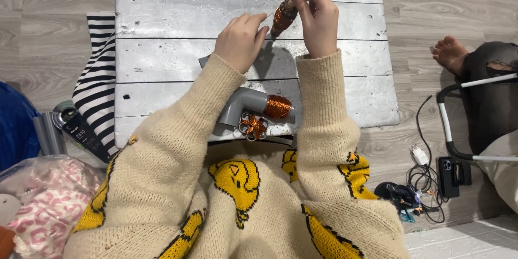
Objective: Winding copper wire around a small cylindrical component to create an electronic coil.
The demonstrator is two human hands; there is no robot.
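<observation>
1. Two hands work above a silver-painted plank board [178, 16]; both sleeves are cream knit.
2. Right hand [318, 19]: fingers pressed together around a small spindle [284, 15] wound with copper wire, holding it tilted, its thin metal tip poking out above the fingertips.
3. Left hand [241, 40]: fingers curled and pinched just left of the spindle; a fine wire seems to run from this pinch to the winding, though it is too thin to tell for sure.
4. Below both grips, near the person's chest, lies a grey pipe elbow [243, 105] with copper wire wound on its open end.
5. Touching the elbow's underside, a small flower-shaped ring piece [253, 127] carries more copper wire.
6. Far right of the grips, on the wooden floor, lie a phone [448, 175], tangled cables [423, 175] and another person's bare foot [449, 54].
7. Far left, a striped cloth [100, 70] lies beside the board.
</observation>
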